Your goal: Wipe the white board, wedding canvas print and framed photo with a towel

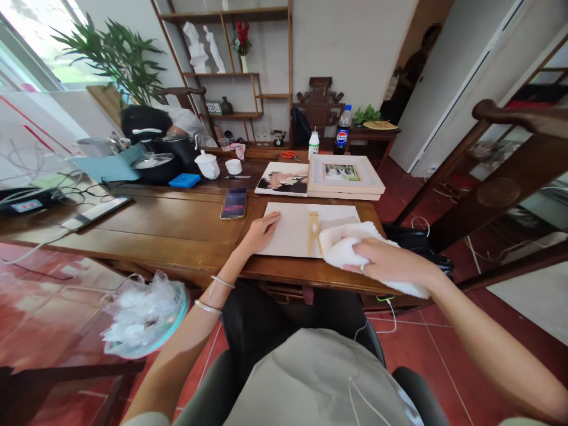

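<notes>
My left hand (261,232) lies with its fingers stretched out on the left edge of a flat white board (288,228) at the table's front edge. In my right hand (384,259) is a white fluffy cloth (339,241), bunched up and pressed on the board's right part. Part of the cloth hangs below my wrist past the table edge. Beside the cloth, across the board's middle, runs a yellowish strip (313,228) with a hole in it; its kind I cannot make out. The cloth hides the board's lower right corner.
Behind the board are a photo print (284,178) and a framed picture (344,176). A phone (234,202), orange-handled scissors (289,155), a white bottle (313,145), a cola bottle (342,131) and a white teapot (207,165) stand or lie around. A bag-filled bin (146,319) is on the floor.
</notes>
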The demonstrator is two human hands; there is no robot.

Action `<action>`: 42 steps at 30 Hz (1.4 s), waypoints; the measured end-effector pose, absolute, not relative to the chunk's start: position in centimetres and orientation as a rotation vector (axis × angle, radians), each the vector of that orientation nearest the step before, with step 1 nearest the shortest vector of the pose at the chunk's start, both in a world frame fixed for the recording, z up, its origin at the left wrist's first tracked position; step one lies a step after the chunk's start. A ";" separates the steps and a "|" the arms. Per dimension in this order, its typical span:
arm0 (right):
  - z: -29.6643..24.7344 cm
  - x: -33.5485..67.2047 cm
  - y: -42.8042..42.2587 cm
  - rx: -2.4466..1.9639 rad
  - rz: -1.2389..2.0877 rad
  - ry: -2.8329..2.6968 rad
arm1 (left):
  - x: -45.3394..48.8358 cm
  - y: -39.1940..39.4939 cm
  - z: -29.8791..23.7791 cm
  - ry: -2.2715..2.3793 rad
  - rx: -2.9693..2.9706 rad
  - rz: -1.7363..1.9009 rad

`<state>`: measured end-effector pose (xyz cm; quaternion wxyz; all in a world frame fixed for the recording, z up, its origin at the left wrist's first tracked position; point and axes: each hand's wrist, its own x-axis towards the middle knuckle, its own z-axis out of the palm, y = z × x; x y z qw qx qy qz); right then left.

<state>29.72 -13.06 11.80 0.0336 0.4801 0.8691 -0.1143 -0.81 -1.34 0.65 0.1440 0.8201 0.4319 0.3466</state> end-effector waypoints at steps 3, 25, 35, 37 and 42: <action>11.1 30.1 -8.2 1.569 -0.362 2.665 | -0.9 -1.3 0.6 1.234 2.353 0.997; 10.5 29.7 -13.5 1.618 -0.364 2.776 | -0.8 -1.5 0.8 1.246 2.359 0.984; 8.6 25.3 -1.9 1.863 -0.374 2.864 | -1.0 -1.4 0.9 1.226 2.344 0.991; 8.5 24.2 -1.5 1.715 -0.298 2.909 | -1.0 -1.5 1.0 1.228 2.340 0.985; 8.1 23.9 -4.4 1.328 -0.031 2.944 | -1.0 -1.5 1.0 1.219 2.330 0.985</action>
